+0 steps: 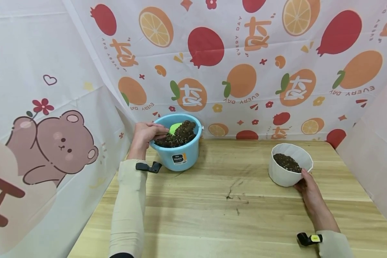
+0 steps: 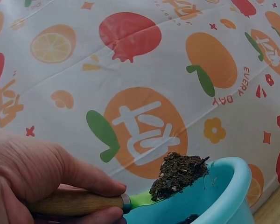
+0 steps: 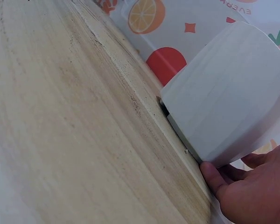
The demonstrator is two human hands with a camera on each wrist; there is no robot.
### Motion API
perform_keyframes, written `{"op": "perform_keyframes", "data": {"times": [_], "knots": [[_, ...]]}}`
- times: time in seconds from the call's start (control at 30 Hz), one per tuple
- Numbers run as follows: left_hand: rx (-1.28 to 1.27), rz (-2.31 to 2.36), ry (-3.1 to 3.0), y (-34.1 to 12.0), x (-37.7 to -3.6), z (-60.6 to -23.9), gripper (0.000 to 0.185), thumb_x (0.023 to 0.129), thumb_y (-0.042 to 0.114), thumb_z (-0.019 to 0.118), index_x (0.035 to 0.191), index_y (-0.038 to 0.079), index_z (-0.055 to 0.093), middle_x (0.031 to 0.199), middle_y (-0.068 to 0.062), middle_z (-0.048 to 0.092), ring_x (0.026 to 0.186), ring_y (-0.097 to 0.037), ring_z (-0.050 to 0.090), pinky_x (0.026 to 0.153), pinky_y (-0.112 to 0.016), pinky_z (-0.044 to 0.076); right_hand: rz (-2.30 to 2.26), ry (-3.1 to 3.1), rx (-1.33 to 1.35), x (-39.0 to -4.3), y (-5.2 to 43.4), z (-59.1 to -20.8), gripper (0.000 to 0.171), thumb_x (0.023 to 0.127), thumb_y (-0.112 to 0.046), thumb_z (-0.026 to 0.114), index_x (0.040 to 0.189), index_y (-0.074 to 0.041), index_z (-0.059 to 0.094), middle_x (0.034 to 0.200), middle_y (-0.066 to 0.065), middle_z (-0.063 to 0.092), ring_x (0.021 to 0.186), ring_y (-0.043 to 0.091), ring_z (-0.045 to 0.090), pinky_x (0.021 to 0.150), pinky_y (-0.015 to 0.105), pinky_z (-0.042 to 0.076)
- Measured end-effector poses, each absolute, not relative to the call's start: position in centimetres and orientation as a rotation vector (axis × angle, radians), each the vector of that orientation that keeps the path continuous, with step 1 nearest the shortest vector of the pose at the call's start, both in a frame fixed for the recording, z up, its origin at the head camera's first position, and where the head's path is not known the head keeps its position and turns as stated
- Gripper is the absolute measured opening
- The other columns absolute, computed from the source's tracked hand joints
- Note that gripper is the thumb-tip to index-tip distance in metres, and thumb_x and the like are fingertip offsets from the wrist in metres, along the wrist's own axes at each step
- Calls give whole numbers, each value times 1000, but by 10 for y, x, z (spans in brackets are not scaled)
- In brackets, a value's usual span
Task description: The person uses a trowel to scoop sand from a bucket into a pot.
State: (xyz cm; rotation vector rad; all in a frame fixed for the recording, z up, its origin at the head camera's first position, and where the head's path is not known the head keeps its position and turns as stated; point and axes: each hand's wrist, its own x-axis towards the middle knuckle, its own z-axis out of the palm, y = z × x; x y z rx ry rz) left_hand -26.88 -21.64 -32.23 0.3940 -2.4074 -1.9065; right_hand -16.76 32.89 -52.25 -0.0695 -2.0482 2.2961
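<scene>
Head view: left hand [image 1: 145, 135] is over the rim of the round light-blue plastic bucket [image 1: 180, 154], fingers curled round the wooden handle of a green-bladed trowel [image 1: 175, 128]. The bucket sits at the worktop's [image 1: 213, 200] far left corner, close against the fruit-print backdrop cloth [image 1: 232, 71] behind and near the bear-print cloth [image 1: 51, 136] on the left, so little room on those two sides. Dark soil [image 1: 177, 135] fills it and is heaped on the blade.

Left wrist view: fingers [image 2: 91, 179] and thumb wrapped round the wooden handle [image 2: 74, 201], metal collar just past the fingertips, blade loaded with a clump of soil [image 2: 179, 175] held above the bucket rim [image 2: 233, 186].

White faceted plastic pot [image 1: 288, 170] stands near the far right corner, partly filled with soil, well apart from the bucket. Right hand [image 1: 307, 190] holds it low on the near side, fingers curved against the wall. Right wrist view: fingertips [image 3: 214, 179] touch the pot [image 3: 228, 102] at its base edge; how far they wrap round cannot be told.

Worktop between bucket and pot is open wood with a few soil specks [image 1: 233, 195] mid-surface. Near edge is open, both forearms lying over it.
</scene>
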Motion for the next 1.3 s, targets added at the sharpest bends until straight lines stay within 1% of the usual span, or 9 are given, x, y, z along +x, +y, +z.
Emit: {"op": "perform_keyframes", "data": {"times": [0.13, 0.33, 0.43, 0.53, 0.63, 0.87, 1.13, 1.23, 1.3], "knots": [[389, -1937, -2397, -215, -270, -321, 40, 83, 9, 83, 120, -2, 71, 69, 10, 72, 77, -14, 79, 77, -28, 64, 2299, -2047, -82, -167, 329, -523, 31, 110, -44, 31, 131, -25, 43, 110, -25, 54, 99, -5, 49, 85, 17, 44], [390, -1987, -2371, -211, -273, -319, 21, 82, 8, 84, 102, 7, 75, 71, 7, 75, 76, -14, 79, 76, -29, 64, 2293, -2054, -96, -168, 329, -524, 32, 109, -45, 31, 131, -24, 43, 110, -23, 53, 99, -3, 47, 85, 16, 44], [377, -1996, -2374, -209, -273, -319, 23, 82, 9, 84, 103, 6, 76, 71, 7, 76, 73, -12, 78, 75, -28, 64, 2292, -2058, -102, -169, 329, -524, 32, 109, -45, 31, 131, -24, 42, 110, -23, 52, 99, -4, 47, 85, 16, 44], [351, -2000, -2385, -206, -273, -319, 27, 82, 10, 84, 108, 5, 76, 71, 7, 76, 76, -13, 79, 75, -28, 64, 2298, -2052, -105, -169, 329, -524, 32, 109, -45, 31, 131, -24, 43, 110, -24, 53, 99, -4, 47, 85, 16, 44], [334, -2015, -2383, -203, -274, -319, 27, 82, 9, 84, 108, 5, 76, 72, 7, 76, 77, -13, 79, 75, -28, 64, 2293, -2059, -104, -170, 329, -524, 32, 109, -45, 31, 131, -24, 43, 109, -24, 53, 99, -4, 48, 85, 16, 44], [330, -2038, -2376, -197, -276, -318, 16, 81, 9, 85, 94, 11, 77, 74, 7, 77, 68, -10, 77, 74, -28, 64, 2290, -2065, -120, -171, 330, -524, 33, 109, -46, 31, 131, -24, 43, 109, -25, 53, 99, -4, 47, 85, 16, 44], [288, -2055, -2360, -190, -277, -318, 11, 79, 6, 85, 85, 12, 79, 71, 4, 76, 68, -13, 78, 73, -29, 64, 2281, -2075, -127, -170, 331, -525, 32, 109, -47, 31, 130, -25, 43, 109, -24, 53, 98, -4, 47, 85, 17, 44], [274, -2063, -2361, -187, -277, -317, 10, 79, 6, 85, 85, 12, 79, 72, 4, 77, 71, -15, 78, 74, -30, 64, 2280, -2078, -120, -170, 331, -525, 32, 109, -47, 30, 131, -26, 42, 110, -25, 52, 100, -4, 47, 86, 17, 44], [259, -2075, -2355, -184, -277, -316, 11, 79, 6, 85, 89, 9, 79, 73, 4, 77, 75, -17, 79, 74, -30, 64, 2282, -2075, -119, -170, 331, -524, 33, 109, -47, 31, 132, -26, 42, 112, -24, 52, 101, -4, 46, 87, 16, 44]]}}
